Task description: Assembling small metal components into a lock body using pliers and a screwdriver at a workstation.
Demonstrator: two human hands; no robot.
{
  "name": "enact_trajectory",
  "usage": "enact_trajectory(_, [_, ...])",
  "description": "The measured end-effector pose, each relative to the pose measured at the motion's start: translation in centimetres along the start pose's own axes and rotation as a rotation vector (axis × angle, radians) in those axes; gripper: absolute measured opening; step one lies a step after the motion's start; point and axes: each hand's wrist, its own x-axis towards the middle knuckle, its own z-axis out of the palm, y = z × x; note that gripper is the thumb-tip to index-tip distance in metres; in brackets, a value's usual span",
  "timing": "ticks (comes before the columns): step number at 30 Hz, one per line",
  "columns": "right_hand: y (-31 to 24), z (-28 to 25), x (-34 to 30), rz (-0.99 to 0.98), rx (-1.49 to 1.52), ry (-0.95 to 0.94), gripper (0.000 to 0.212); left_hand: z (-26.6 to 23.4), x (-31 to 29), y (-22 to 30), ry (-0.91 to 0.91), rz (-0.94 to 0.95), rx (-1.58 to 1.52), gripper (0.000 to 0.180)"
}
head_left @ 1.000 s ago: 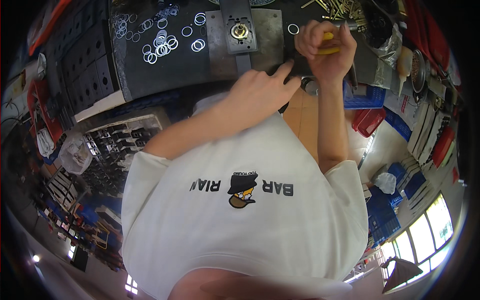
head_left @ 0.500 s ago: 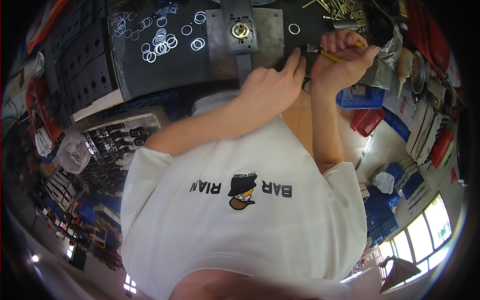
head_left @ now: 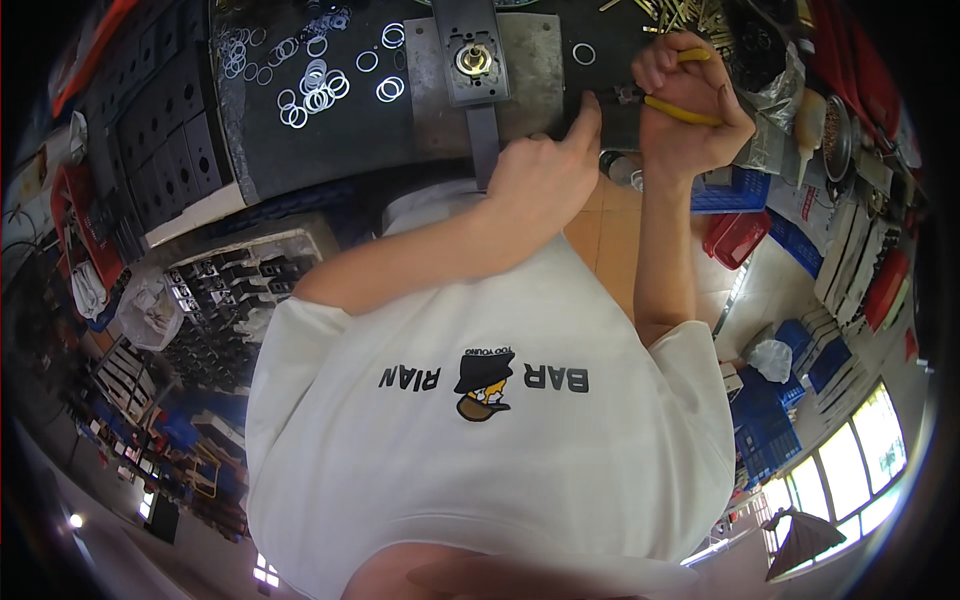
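Note:
My right hand point(head_left: 690, 120) is closed round pliers point(head_left: 682, 110) with yellow handles, which are spread apart. The dark jaws point left, toward my left hand point(head_left: 545, 170). That hand has its index finger stretched out beside the jaw tips and its other fingers curled under; whatever they may pinch is hidden. To the left of the fingertips, a dark rectangular plate point(head_left: 490, 92) with a round brass fitting point(head_left: 474, 60) at its middle lies over a grey metal base point(head_left: 543, 75). Neither hand touches the plate.
Several loose metal rings point(head_left: 318, 90) lie on the dark worktop point(head_left: 370, 135) at left, and a single ring point(head_left: 584, 54) lies right of the base. Brass strips point(head_left: 690, 14) are heaped at far right. A blue basket point(head_left: 735, 192) and a red tray point(head_left: 737, 240) stand below the bench.
The pliers' handles have spread wider as my right hand opened around them. My left hand's middle finger has curled in, leaving the index finger extended. The view has shifted slightly.

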Motion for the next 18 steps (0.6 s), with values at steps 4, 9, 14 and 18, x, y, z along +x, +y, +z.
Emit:
enact_trajectory(4, [0.2,-0.8,-0.1,-0.008,0.028,-0.022,0.064,-0.3,0.0,0.0,-0.024,0.015,0.019,0.063])
enact_trajectory(9, [-0.3,2.1,-0.1,0.012,-0.369,0.028,0.059,-0.6,-0.1,-0.2,-0.039,0.003,0.009,0.060])
enact_trajectory(14, [-0.8,2.0,-2.4,0.128,-0.169,0.104,0.043,-2.5,-1.7,-3.1,-0.042,0.007,-0.377,0.040])
enact_trajectory(18, [-2.6,3.5,-1.7,0.280,-0.558,0.137,0.038,-3.7,-4.4,-7.4,0.158,0.075,-0.729,0.032])
